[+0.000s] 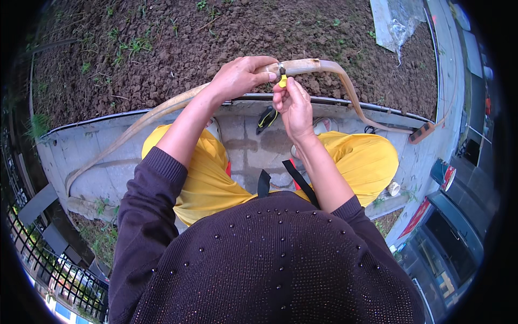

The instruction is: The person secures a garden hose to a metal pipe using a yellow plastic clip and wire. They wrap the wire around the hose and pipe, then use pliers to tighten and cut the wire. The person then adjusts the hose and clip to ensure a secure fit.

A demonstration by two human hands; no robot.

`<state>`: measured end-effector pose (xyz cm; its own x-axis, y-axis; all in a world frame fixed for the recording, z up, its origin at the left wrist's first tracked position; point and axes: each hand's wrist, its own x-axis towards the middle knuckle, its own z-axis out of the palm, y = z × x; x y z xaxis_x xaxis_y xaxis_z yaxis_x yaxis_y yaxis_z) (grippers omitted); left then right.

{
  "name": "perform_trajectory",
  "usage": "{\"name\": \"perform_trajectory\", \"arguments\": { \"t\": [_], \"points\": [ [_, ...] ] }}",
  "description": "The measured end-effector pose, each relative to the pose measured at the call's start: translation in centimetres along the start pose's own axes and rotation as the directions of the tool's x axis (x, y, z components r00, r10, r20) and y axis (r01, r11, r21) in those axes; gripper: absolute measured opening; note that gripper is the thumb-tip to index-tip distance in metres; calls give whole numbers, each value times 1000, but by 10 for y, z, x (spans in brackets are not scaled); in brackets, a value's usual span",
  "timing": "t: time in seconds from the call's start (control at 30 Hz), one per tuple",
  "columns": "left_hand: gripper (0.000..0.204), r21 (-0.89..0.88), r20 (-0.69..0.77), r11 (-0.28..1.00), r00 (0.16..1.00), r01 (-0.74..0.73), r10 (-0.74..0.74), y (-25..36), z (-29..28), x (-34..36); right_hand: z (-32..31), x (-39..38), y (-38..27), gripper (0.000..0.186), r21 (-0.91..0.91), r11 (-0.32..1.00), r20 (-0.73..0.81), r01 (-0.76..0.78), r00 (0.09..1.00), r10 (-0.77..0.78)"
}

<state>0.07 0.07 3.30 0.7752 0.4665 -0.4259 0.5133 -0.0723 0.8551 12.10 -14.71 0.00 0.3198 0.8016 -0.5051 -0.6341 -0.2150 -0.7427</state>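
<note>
A pale, yellowish hose (308,66) arches across in front of me at the edge of the soil. My left hand (237,76) is closed round it, just left of a small clamp (281,69) that circles the hose. From the clamp a yellow thumb key (283,81) points down towards me. The fingertips of my right hand (295,110) pinch this key. Below, between my feet, lies a black and yellow hand tool (266,119) on the paving; its exact kind is hard to make out.
Dark soil (226,32) with sparse weeds spreads beyond a low curb (129,120). A brick (421,133) rests by the hose at right. Clear plastic sheeting (400,27) lies on the far right soil. A small pale cylinder (394,188) and a bucket (443,174) stand at right.
</note>
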Motion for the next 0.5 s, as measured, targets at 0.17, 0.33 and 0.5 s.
{"name": "perform_trajectory", "arguments": {
  "t": [0.17,0.33,0.5],
  "points": [
    [48,-89,-84,987,988,-134,127,-34,13,10,-17,-1,10,36,574,756,344,-314,931,126],
    [52,-6,40,1000,999,-2,2,-13,4,3,-16,-29,-54,36,-697,619,66,-362,827,558],
    [54,57,58,998,997,38,-42,-10,-2,-2,98,-95,-175,25,-701,-256,614,666,746,258]
  ]
}}
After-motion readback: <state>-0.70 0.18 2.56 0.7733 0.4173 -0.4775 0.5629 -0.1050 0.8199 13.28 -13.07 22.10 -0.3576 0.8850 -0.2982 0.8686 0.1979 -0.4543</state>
